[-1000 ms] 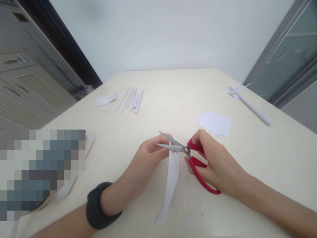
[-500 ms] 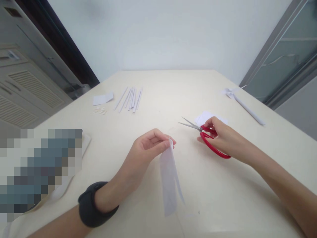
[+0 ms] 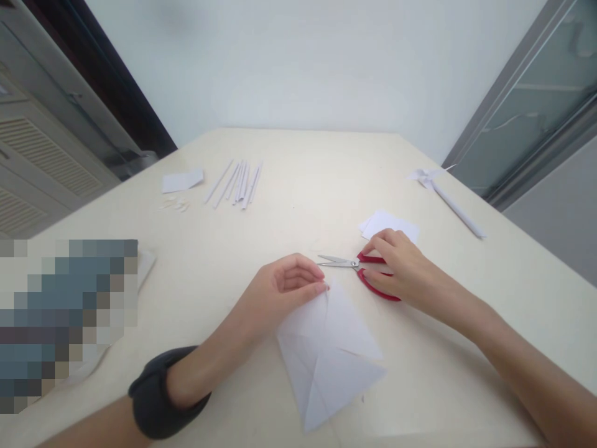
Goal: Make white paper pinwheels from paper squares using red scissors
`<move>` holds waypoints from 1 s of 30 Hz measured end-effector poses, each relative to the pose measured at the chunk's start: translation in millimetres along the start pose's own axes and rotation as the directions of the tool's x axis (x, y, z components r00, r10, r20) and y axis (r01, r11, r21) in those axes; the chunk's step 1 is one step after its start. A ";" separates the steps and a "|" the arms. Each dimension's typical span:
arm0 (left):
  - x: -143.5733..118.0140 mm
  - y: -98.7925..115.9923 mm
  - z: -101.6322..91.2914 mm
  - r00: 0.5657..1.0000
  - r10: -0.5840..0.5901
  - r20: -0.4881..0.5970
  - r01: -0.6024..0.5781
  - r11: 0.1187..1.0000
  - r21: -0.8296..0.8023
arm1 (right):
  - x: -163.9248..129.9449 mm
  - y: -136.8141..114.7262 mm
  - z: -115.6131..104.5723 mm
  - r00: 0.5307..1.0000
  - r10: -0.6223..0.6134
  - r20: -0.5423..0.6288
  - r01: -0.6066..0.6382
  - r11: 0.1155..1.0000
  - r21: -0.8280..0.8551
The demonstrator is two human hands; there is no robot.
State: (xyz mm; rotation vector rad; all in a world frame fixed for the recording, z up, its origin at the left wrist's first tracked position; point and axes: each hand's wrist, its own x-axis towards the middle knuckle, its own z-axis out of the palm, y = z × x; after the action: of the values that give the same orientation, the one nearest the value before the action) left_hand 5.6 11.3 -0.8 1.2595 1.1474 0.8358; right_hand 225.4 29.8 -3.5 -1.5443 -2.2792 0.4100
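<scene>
My left hand (image 3: 293,283) is closed in a pinch on the top corner of a square sheet of white paper (image 3: 333,367). Crease lines cross the sheet, and a slit shows near its right corner. To the right, my right hand (image 3: 396,264) has its fingers over the red handles of a pair of scissors (image 3: 342,262). The scissors look flat on the table, blades slightly apart and pointing left, close to the fingertips of my left hand.
White paper sheets (image 3: 389,225) lie just beyond my right hand. A paper pinwheel (image 3: 459,208) is at the far right. Several rolled paper sticks (image 3: 240,185), a folded paper (image 3: 181,180) and small pale pieces (image 3: 175,204) lie at the back left. A pixelated item (image 3: 65,317) is at left.
My right hand has brought the scissors down and left onto the table. The paper in my left hand has gone from hanging edge-on, folded, to spread open. My view has shifted slightly.
</scene>
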 end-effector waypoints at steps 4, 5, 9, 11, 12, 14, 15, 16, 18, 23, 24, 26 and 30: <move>1.0 -3.5 -0.2 0.998 0.042 0.048 -0.045 0.998 0.050 | -7.5 -31.1 0.6 0.988 -0.140 -0.061 0.150 0.965 0.215; 1.3 -4.3 0.0 0.996 0.052 0.067 -0.056 0.997 0.054 | -9.6 -37.8 2.3 0.982 -0.181 -0.062 0.190 0.955 0.226; 2.8 -7.2 1.2 0.994 0.056 0.097 -0.062 0.996 0.060 | -13.9 -47.0 11.9 0.967 -0.243 -0.073 0.252 0.951 0.179; 3.7 -8.7 0.8 0.995 0.048 0.089 -0.054 0.996 0.068 | -13.4 -43.6 15.0 0.965 -0.247 -0.082 0.258 0.953 0.159; 4.1 -9.4 0.3 0.996 0.043 0.084 -0.049 0.996 0.073 | -12.8 -41.6 15.7 0.965 -0.250 -0.085 0.260 0.954 0.148; 4.7 -10.4 -1.1 0.997 0.027 0.075 -0.033 0.996 0.079 | -11.7 -39.0 16.2 0.961 -0.261 -0.090 0.271 0.955 0.118; 4.7 -10.6 -1.7 0.997 0.016 0.075 -0.022 0.997 0.080 | -11.4 -38.5 16.3 0.958 -0.270 -0.093 0.279 0.955 0.097; 4.6 -10.7 -2.0 0.997 0.006 0.078 -0.013 0.997 0.079 | -11.2 -38.6 16.5 0.955 -0.281 -0.097 0.288 0.955 0.072; 4.0 -10.6 -1.7 0.997 -0.011 0.083 0.004 0.997 0.078 | -10.9 -39.6 17.5 0.946 -0.308 -0.104 0.310 0.951 0.002; 2.6 -10.9 2.6 0.995 -0.053 0.083 0.049 0.998 0.049 | -11.1 -41.2 20.4 0.904 -0.415 -0.108 0.395 0.904 -0.165; 2.7 -11.2 3.3 0.995 -0.052 0.086 0.049 0.998 0.036 | -11.4 -41.2 20.4 0.899 -0.424 -0.105 0.403 0.898 -0.176; 3.0 -11.6 3.7 0.995 -0.034 0.094 0.032 0.999 0.015 | -12.0 -41.2 20.0 0.900 -0.425 -0.095 0.404 0.897 -0.180; 3.5 -11.8 2.4 0.993 -0.005 0.115 0.001 0.999 0.037 | -12.0 -41.6 19.0 0.908 -0.409 -0.094 0.392 0.907 -0.156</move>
State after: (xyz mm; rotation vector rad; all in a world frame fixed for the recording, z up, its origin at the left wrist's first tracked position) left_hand 7.5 12.0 -13.2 1.3193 1.0768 0.7333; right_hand 186.6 2.8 -4.3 -1.0730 -2.4819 0.0470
